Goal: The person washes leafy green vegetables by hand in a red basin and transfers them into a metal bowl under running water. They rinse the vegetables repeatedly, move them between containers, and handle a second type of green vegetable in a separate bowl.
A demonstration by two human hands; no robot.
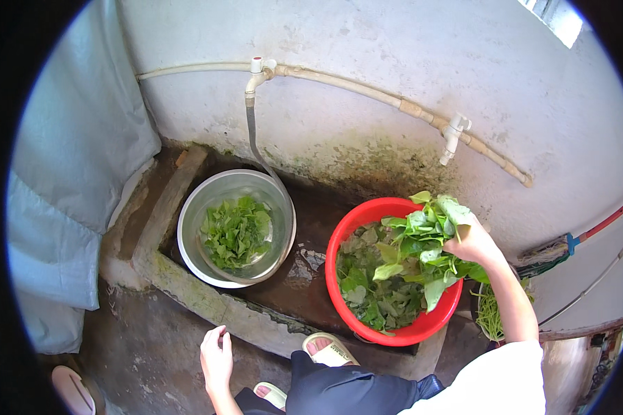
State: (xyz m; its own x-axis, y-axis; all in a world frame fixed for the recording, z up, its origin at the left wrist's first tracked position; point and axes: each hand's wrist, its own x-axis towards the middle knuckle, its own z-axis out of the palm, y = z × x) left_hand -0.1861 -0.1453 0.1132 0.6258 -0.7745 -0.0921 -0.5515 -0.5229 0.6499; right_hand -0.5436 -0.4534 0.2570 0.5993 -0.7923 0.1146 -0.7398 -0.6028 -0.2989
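A bunch of leafy greens (420,244) is gripped in my right hand (475,244), held over the right side of a red plastic basin (337,306). More green leaves (366,280) lie in water inside that basin. My left hand (217,358) hangs with nothing in it, fingers loosely bent, in front of the low concrete curb (207,301). Left of the red basin, a metal basin (223,189) holds a smaller heap of leaves (239,231) in water. A grey hose (257,145) runs down from a tap into the metal basin and curls along its inner wall.
A wall pipe (342,83) carries a hose-fitted tap (257,78) and a second tap (451,137). Green stems (490,311) fill a container behind my right arm. A mop (550,254) leans at right; a light-coloured cloth (72,155) hangs at left. A slipper (72,391) lies at lower left.
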